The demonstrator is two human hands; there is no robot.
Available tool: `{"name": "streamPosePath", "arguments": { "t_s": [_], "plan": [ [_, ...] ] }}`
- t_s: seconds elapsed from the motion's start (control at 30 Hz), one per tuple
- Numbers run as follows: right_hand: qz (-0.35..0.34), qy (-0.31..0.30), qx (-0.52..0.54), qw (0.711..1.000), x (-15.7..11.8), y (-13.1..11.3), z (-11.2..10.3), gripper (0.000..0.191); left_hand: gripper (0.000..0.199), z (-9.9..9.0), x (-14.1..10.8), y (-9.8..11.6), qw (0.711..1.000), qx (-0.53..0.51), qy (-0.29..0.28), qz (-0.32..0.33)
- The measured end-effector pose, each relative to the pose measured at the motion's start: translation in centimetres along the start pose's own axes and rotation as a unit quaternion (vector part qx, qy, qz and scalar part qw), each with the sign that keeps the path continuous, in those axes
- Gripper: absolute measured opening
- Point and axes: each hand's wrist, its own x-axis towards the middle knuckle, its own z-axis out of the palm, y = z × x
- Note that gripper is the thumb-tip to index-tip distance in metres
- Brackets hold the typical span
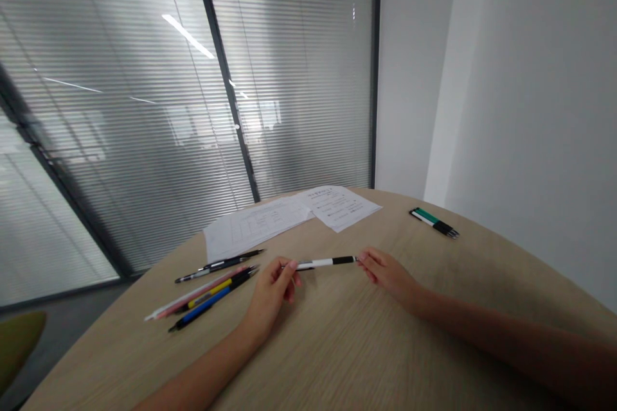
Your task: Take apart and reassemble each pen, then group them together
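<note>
A white pen with a black grip (324, 262) is stretched level between my two hands, just above the table. My left hand (276, 286) pinches its rear end between thumb and fingers. At the other end, the fingers of my right hand (384, 271) close on the tip beside the black grip. Left of my left hand lies a group of pens with black grips: a blue pen (205, 307), a yellow pen (211, 293) and paler pink and white ones. Dark pens (222, 264) lie just behind that group.
Printed paper sheets (260, 223) lie toward the far edge of the round wooden table (347, 347). A small group of green and white pens (434, 222) rests at the right. Beyond stand a glass partition with blinds (308, 109) and a white wall (530, 109).
</note>
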Motion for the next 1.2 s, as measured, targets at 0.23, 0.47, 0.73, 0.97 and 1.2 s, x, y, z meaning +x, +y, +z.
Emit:
{"name": "streamPosePath", "arguments": {
  "t_s": [0.23, 0.47, 0.73, 0.97, 1.2],
  "plan": [
    [0.0, -0.002, 0.11, 0.994, 0.1, -0.3, 0.4, 0.01, 0.035, -0.2, 0.2, -0.2, 1.0, -0.002, 0.008, -0.012],
    [0.008, 0.017, 0.137, 0.99, 0.0, -1.1, 0.3, 0.01, 0.036, -0.3, 0.3, -0.1, 0.999, -0.015, 0.017, -0.028],
    [0.004, 0.049, 0.126, 0.991, 0.1, -0.9, 0.3, 0.009, 0.037, -0.4, 0.7, -0.5, 0.996, -0.044, 0.051, -0.053],
    [0.015, 0.068, 0.151, 0.986, 0.1, -0.7, 0.2, 0.014, 0.033, -0.5, 0.8, -0.5, 0.992, -0.087, 0.073, -0.057],
    [0.04, 0.082, 0.186, 0.978, 0.3, -0.3, 0.0, 0.015, 0.029, -0.6, 0.9, -0.5, 0.987, -0.11, 0.092, -0.068]
  ]
}}
